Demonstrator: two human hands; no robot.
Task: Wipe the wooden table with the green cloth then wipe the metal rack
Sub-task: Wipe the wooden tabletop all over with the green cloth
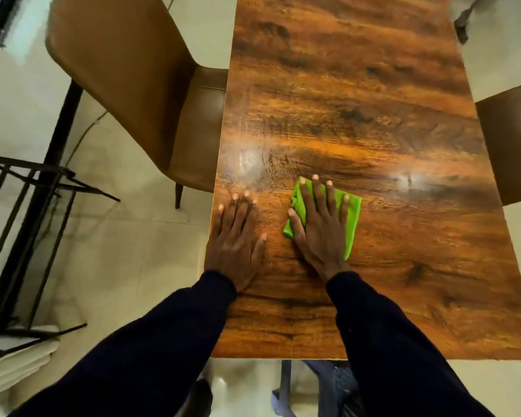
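My right hand lies on one bright green folded cloth, fingers spread, pressing it flat onto the glossy brown wooden table.

My left hand rests bare on the tabletop near its left edge, fingers straight and close together, just beside the cloth. One black metal rack stands on the floor to my left. I count two chairs: a tan padded chair and a dark brown chair.

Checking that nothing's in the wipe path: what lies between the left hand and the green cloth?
Only bare wooden table, as the head view shows. The left hand lies flat near the left edge, the green cloth under the flat right hand.
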